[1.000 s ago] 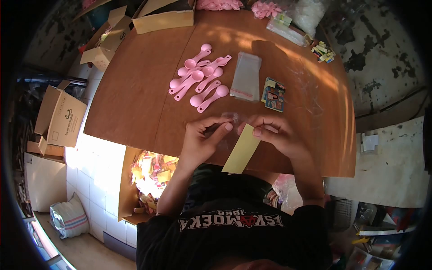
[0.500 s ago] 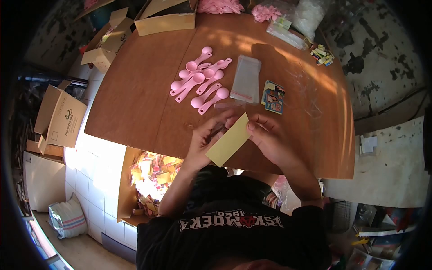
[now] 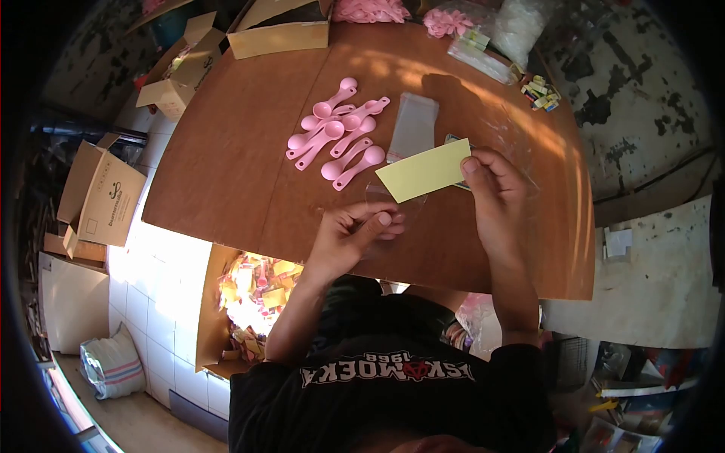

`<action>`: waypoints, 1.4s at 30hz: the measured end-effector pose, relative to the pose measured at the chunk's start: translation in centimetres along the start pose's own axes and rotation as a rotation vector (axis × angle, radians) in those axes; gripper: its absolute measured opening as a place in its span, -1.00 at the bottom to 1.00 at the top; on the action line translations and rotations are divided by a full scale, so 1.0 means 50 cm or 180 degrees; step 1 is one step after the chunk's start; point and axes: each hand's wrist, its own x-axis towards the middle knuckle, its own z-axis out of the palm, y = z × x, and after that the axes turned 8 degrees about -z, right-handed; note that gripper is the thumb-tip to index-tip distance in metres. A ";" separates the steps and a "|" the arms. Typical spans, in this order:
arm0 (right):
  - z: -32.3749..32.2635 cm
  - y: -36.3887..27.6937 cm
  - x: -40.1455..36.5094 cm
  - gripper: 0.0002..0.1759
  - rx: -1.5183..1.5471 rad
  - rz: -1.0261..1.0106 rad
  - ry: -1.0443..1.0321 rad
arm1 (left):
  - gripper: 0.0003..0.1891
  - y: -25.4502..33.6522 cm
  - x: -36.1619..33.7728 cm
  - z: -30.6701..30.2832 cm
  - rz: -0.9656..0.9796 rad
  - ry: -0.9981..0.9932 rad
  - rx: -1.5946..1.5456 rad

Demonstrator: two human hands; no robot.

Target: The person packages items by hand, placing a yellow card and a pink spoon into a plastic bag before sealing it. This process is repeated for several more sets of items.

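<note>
My right hand [image 3: 495, 181] pinches a plain yellow card [image 3: 424, 171] by its right end, above the table. Lower and to the left, my left hand [image 3: 359, 235] has its thumb pressed to its fingers on a clear plastic bag [image 3: 377, 195], which shows only faintly. Behind the card lies a stack of clear plastic bags [image 3: 414, 124]. A printed card stack [image 3: 451, 139] is mostly covered by the yellow card and my right hand. Several pink measuring spoons [image 3: 332, 130] are heaped left of the bags.
The brown wooden table [image 3: 226, 166] has cardboard boxes [image 3: 279, 38] and pink bundles [image 3: 370, 10] along its far edge. Small colourful packs [image 3: 540, 92] sit at the far right. Below the front edge stands an open box of packed items [image 3: 264, 291].
My right hand has moved right and slightly up with the yellow card, now turned nearly level. My left hand has come away from the card and sits a little lower.
</note>
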 end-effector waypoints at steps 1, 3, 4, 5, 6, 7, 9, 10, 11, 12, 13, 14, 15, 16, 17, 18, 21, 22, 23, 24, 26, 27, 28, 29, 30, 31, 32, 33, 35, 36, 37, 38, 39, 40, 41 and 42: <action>0.002 0.009 -0.002 -0.82 0.0020 -0.0046 -0.0031 | -0.73 0.000 0.000 0.002 0.0036 -0.0010 -0.0002; 0.001 0.014 0.002 -0.82 0.0049 -0.0096 -0.0071 | -0.73 0.004 -0.001 -0.001 0.0060 -0.0073 0.0076; -0.006 0.014 0.007 -0.83 -0.0515 -0.0376 -0.0428 | -0.74 0.005 -0.002 -0.004 0.0080 -0.0131 0.0154; -0.008 0.013 0.011 -0.84 -0.1078 -0.0658 -0.0787 | -0.74 0.001 -0.002 -0.012 0.0086 -0.0113 0.0154; -0.002 0.008 0.008 -0.86 -0.1050 -0.0551 -0.0782 | -0.74 -0.004 0.000 -0.020 0.0115 -0.0124 0.0361; 0.001 0.008 0.006 -0.86 -0.1043 -0.0552 -0.0789 | -0.74 -0.008 0.001 -0.026 0.0139 -0.0142 0.0568; 0.003 0.007 0.003 -0.87 -0.1074 -0.0503 -0.0970 | -0.74 -0.006 0.002 -0.024 0.0098 -0.0210 0.0647; 0.007 0.008 0.001 -0.87 -0.1079 -0.0498 -0.0964 | -0.74 -0.003 0.002 -0.021 0.0058 -0.0286 0.0726; 0.013 0.010 0.000 -0.89 -0.1094 -0.0522 -0.0915 | -0.74 -0.002 0.003 -0.019 0.0055 -0.0297 0.0724; 0.016 0.011 -0.001 -0.90 -0.1107 -0.0549 -0.0868 | -0.74 -0.002 0.005 -0.018 0.0099 -0.0333 0.0784; 0.014 0.012 0.000 -0.90 -0.1111 -0.0553 -0.0866 | -0.75 0.000 0.006 -0.018 0.0146 -0.0365 0.0845; 0.011 0.011 0.001 -0.90 -0.1164 -0.0564 -0.1105 | -0.75 0.004 0.003 -0.015 0.0148 -0.0365 0.0847; 0.009 0.011 0.001 -0.89 -0.1215 -0.0575 -0.1345 | -0.75 0.010 -0.001 -0.011 -0.0091 -0.0315 0.0692; 0.007 0.012 0.003 -0.89 -0.1212 -0.0578 -0.1345 | -0.75 0.013 -0.004 -0.009 -0.0330 -0.0265 0.0537; 0.004 0.013 0.008 -0.89 -0.1122 -0.0607 -0.1579 | -0.75 0.012 -0.003 -0.012 -0.0328 -0.0264 0.0537; 0.003 0.014 0.011 -0.88 -0.1031 -0.0634 -0.1812 | -0.75 0.010 -0.001 -0.016 -0.0236 -0.0317 0.0643; 0.007 0.020 0.010 -0.87 -0.0871 -0.0630 -0.2014 | -0.73 0.007 0.001 -0.019 -0.0062 -0.0347 0.0816; 0.010 0.021 0.008 -0.87 -0.0867 -0.0624 -0.2019 | -0.72 0.008 0.002 -0.019 0.0022 -0.0327 0.0891; 0.014 0.022 0.006 -0.86 -0.0677 -0.0373 -0.2122 | -0.72 0.010 0.004 -0.015 0.0017 -0.0322 0.0889; 0.016 0.023 0.004 -0.85 -0.0487 -0.0122 -0.2220 | -0.71 0.012 0.007 -0.009 0.0293 -0.0216 0.0937; 0.017 0.029 0.002 -0.84 -0.0244 0.0228 -0.2240 | -0.69 0.011 0.012 -0.007 0.0562 -0.0110 0.0982; 0.017 0.032 0.002 -0.83 -0.0003 0.0573 -0.2254 | -0.69 0.010 0.014 -0.008 0.0626 -0.0038 0.1092; 0.016 0.036 0.002 -0.83 -0.0002 0.0581 -0.2257 | -0.68 0.010 0.016 -0.008 0.0690 0.0035 0.1201; 0.014 0.040 0.003 -0.83 -0.0059 0.0602 -0.2321 | -0.68 0.015 0.015 -0.006 0.0686 0.0037 0.1197; 0.013 0.042 0.004 -0.82 -0.0115 0.0622 -0.2386 | -0.69 0.025 0.013 -0.001 0.0724 0.0120 0.1433; 0.015 0.041 0.004 -0.82 -0.0109 0.0632 -0.2392 | -0.68 0.029 0.010 0.003 0.0755 0.0208 0.1667; 0.016 0.037 0.005 -0.82 -0.0252 0.0670 -0.2425 | -0.68 0.027 0.008 0.005 0.0744 0.0218 0.1663; 0.018 0.033 0.009 -0.82 -0.0401 0.0697 -0.2457 | -0.67 0.025 0.008 0.006 0.0905 0.0302 0.1888; 0.020 0.021 0.019 -0.82 -0.0687 0.0669 -0.2563 | -0.64 0.025 0.016 0.007 0.1099 0.0400 0.2112; 0.021 0.013 0.020 -0.83 -0.0966 0.0665 -0.2651 | -0.64 0.022 0.017 0.007 0.1278 0.0458 0.2126; 0.025 0.005 0.025 -0.83 -0.0971 0.0659 -0.2660 | -0.63 0.021 0.017 0.006 0.1460 0.0518 0.2139; 0.030 -0.003 0.028 -0.78 -0.1084 0.0819 -0.2821 | -0.63 0.023 0.017 0.004 0.1462 0.0529 0.2131; 0.035 -0.007 0.030 -0.72 -0.1197 0.0983 -0.2985 | -0.63 0.028 0.017 0.001 0.1442 0.0507 0.2134; 0.039 -0.004 0.028 -0.72 -0.1197 0.0988 -0.3005 | -0.63 0.030 0.015 -0.002 0.1419 0.0488 0.2136; 0.043 0.005 0.025 -0.72 -0.1515 0.0640 -0.3093 | -0.63 0.025 0.016 -0.007 0.1418 0.0507 0.2129; 0.047 0.015 0.024 -0.72 -0.1830 0.0277 -0.3165 | -0.59 0.020 0.019 -0.013 0.1528 0.0529 0.2169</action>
